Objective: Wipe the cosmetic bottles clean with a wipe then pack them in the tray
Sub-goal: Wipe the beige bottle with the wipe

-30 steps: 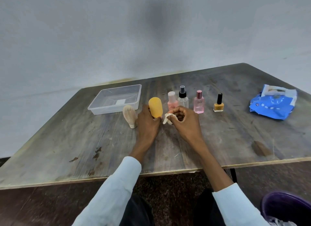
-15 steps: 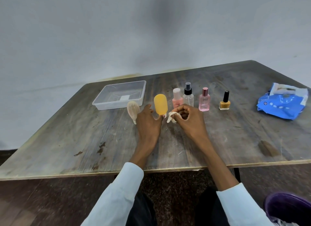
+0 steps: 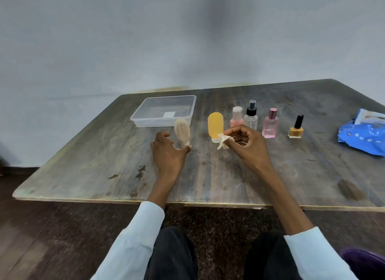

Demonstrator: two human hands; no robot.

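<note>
Head view: a clear plastic tray (image 3: pixel 164 111) sits toward the far left part of the wooden table (image 3: pixel 291 175), holding nothing but a small white label on its floor. Right of it, along the far half of the table, stand 6 bottles in a loose row: a beige ribbed bottle (image 3: pixel 182 131) just in front of the tray's near right corner, a yellow tube bottle (image 3: pixel 215 124) standing on its cap, a pink bottle with a pale cap (image 3: pixel 236 117), a clear spray bottle with a black top (image 3: pixel 250 116), a pink perfume bottle (image 3: pixel 270 123) and an amber nail-polish bottle with a black cap (image 3: pixel 296 127). A blue pack of wipes (image 3: pixel 363 137) lies at the right edge of the table, partly cut off by the frame.

The left hand (image 3: pixel 166 152) is over the table with fingers spread and relaxed, the thumb reaching to the base of the beige ribbed bottle; whether it touches is hard to tell. It grips nothing. The right hand (image 3: pixel 245 143) has its fingers curled, pinching a small crumpled white wipe (image 3: pixel 223 141) between thumb and fingertips, just beside the lower end of the yellow tube bottle.

The right hand hides the lower parts of the pink bottle and the spray bottle. The label print on the perfume bottle is too small to read. A purple object (image 3: pixel 364 263) shows at the lower right corner, cut off.
</note>
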